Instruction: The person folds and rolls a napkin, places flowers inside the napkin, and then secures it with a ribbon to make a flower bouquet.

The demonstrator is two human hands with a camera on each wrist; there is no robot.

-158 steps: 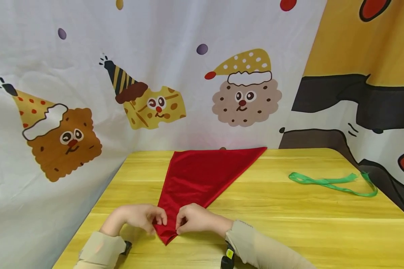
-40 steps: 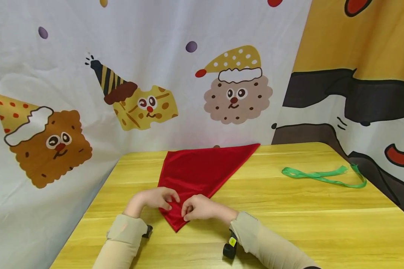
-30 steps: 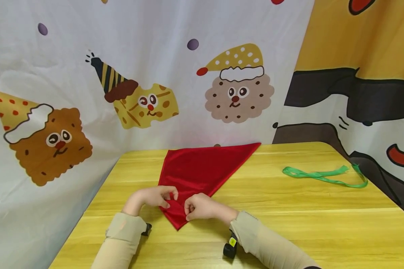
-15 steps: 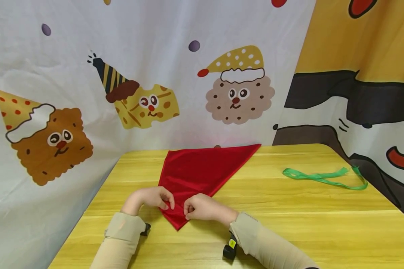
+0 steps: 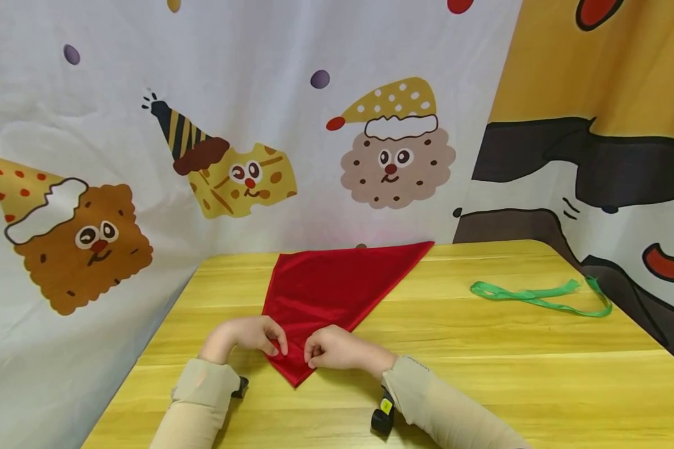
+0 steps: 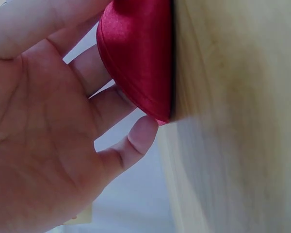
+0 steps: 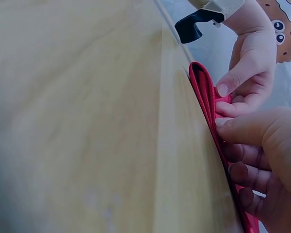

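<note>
Folding seems the step in hand: the left hand (image 5: 251, 333) and right hand (image 5: 337, 347) pinch the tapering near end of the glossy red cloth (image 5: 326, 284), spread on the wood-grain table (image 5: 455, 368). The edge bends into 1 rounded loop; next probably calls for aligning and pressing it flat.

The head view is bright, the red cloth (image 5: 331, 287) faintly shiny. Wrist views are dimmer, the tabletop (image 7: 102, 126) blurred.
</note>
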